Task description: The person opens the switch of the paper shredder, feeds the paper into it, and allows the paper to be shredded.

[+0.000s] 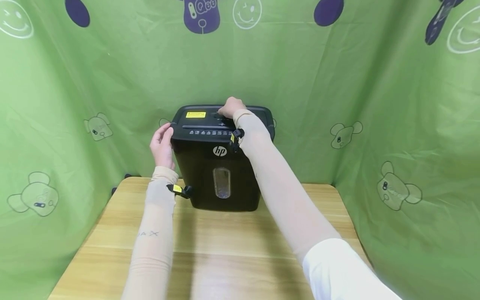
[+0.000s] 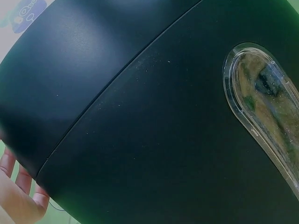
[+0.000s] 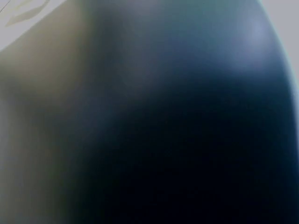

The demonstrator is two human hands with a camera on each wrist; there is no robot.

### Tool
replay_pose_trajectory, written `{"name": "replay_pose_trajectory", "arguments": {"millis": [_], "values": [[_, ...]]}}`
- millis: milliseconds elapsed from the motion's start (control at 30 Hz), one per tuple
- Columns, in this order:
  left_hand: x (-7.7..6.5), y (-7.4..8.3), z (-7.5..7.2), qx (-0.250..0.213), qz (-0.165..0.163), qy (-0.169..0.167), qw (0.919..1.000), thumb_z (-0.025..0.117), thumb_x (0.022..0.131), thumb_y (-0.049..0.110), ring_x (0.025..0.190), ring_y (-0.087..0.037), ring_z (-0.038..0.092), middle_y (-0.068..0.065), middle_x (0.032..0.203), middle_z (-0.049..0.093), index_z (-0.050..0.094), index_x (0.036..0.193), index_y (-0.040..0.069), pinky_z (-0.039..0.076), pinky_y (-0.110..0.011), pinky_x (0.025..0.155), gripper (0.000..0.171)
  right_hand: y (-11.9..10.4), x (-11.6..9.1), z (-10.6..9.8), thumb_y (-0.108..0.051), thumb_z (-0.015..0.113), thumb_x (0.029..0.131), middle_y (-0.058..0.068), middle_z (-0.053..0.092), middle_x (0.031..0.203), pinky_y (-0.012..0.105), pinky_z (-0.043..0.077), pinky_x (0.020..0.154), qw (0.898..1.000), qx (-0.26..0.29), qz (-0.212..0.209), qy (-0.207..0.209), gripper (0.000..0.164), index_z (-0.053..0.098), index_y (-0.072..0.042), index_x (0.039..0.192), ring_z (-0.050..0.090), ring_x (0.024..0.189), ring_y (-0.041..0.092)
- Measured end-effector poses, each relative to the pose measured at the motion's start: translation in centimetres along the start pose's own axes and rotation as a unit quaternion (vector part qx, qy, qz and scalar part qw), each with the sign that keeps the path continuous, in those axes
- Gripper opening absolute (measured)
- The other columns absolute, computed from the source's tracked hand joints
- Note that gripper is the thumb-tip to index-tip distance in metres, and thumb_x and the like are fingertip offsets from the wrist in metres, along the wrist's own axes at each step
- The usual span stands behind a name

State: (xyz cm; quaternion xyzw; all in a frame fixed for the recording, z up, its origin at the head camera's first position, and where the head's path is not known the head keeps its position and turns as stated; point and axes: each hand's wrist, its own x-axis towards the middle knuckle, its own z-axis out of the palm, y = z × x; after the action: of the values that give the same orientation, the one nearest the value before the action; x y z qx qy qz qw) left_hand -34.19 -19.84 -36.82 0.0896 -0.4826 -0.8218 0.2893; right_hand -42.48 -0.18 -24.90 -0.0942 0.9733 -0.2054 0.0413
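A black HP paper shredder (image 1: 202,166) stands upright, with a clear oval window (image 1: 222,183) in its front. My left hand (image 1: 162,146) touches its upper left side, with loosely bent fingers (image 2: 24,179) along the edge in the left wrist view. Over the top panel, my right hand (image 1: 232,106) bends down at the controls near the middle. Its fingertips are mostly hidden behind the hand, so I cannot tell whether they pinch or press. The right wrist view is a dark blur close against the shredder.
The shredder stands toward the back of a wooden table (image 1: 217,237). A green patterned curtain (image 1: 292,75) hangs close behind it and along both sides. A yellow label (image 1: 196,115) sits on the shredder's top left. Small black cameras are strapped to both wrists.
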Motion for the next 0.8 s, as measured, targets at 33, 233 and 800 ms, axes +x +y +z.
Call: {"name": "replay_pose_trajectory", "arguments": {"millis": [33, 233, 800], "values": [[0.0, -0.1, 0.0, -0.002, 0.0, -0.001, 1.0, 0.067, 0.09, 0.01, 0.088, -0.009, 0.062, 0.002, 0.104, 0.068, 0.07, 0.114, 0.009, 0.049, -0.019, 0.077, 0.024, 0.1, 0.0, -0.1, -0.034, 0.053, 0.095, 0.012, 0.059, 0.114, 0.035, 0.047, 0.092, 1.0, -0.001, -0.003, 0.0, 0.031, 0.058, -0.005, 0.101, 0.052, 0.099, 0.024], [0.1, -0.4, 0.1, -0.002, -0.004, -0.002, 1.0, 0.067, 0.09, 0.01, 0.089, -0.009, 0.062, 0.002, 0.106, 0.067, 0.069, 0.114, 0.009, 0.05, -0.02, 0.079, 0.025, 0.9, 0.6, -0.4, -0.029, 0.054, 0.093, 0.002, 0.058, 0.079, 0.026, 0.044, 0.071, 1.0, 0.008, -0.023, -0.001, 0.026, 0.054, -0.011, 0.075, 0.051, 0.078, 0.018], [0.4, -1.3, 0.8, 0.003, -0.004, -0.014, 0.9999, 0.067, 0.091, 0.012, 0.094, -0.01, 0.061, 0.002, 0.106, 0.066, 0.068, 0.117, 0.008, 0.049, -0.021, 0.085, 0.027, 5.7, -1.9, -4.3, -0.021, 0.055, 0.097, -0.007, 0.041, 0.053, 0.022, 0.031, 0.048, 0.978, 0.182, -0.082, -0.055, 0.022, 0.055, -0.004, 0.084, 0.036, 0.047, 0.006]]}}
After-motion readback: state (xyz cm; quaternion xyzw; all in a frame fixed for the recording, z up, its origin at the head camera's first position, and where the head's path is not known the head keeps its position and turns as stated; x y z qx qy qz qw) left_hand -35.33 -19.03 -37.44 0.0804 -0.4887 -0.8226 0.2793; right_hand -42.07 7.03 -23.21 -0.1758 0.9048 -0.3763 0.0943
